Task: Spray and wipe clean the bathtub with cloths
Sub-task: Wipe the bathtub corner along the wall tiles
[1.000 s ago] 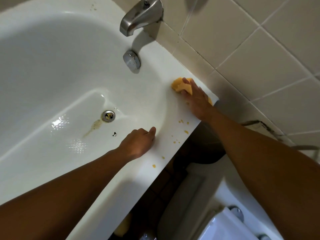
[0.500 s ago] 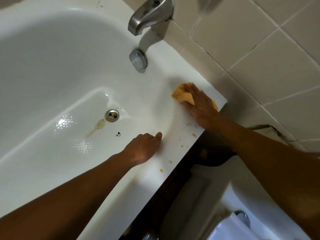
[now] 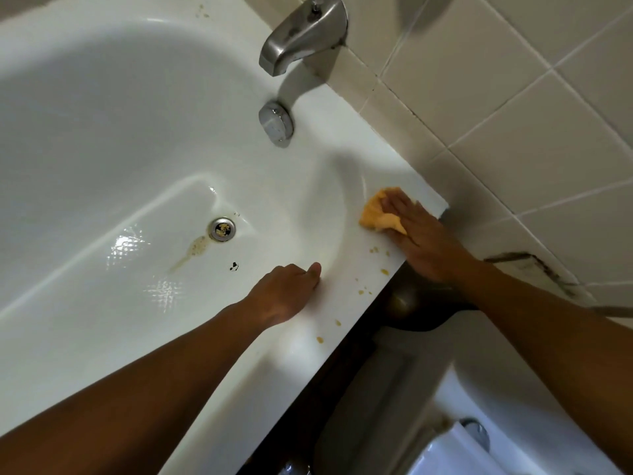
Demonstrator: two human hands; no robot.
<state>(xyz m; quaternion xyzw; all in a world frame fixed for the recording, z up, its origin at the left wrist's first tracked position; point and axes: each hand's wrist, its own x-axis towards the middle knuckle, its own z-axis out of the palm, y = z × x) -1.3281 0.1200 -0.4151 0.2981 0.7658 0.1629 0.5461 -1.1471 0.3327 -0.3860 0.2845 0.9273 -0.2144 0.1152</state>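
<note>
We log the right hand point(image 3: 421, 241) flat, fingers straight, pressing the crumpled orange cloth point(image 3: 378, 214) onto the glossy white bathtub point(image 3: 394, 173) at its rim corner by the wall. We judge the flat palm spreads wiping pressure. The left hand point(image 3: 284, 293) rests on the rim's inner edge, fingers curled, nothing visible in it, probably bracing. Small orange-brown spots point(image 3: 384, 271) near the rim's outer edge are not yet wiped.

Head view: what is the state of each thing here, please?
Bathtub rim: dotted with yellow spots.
Yellow cloth: bunched, pressed on the rim.
Right hand: fingers straight, pressing the cloth.
Left hand: fingers curled, holding nothing, resting on the rim.
Drain: debris in it, brownish stain beside.
Spout: no water running.
</note>
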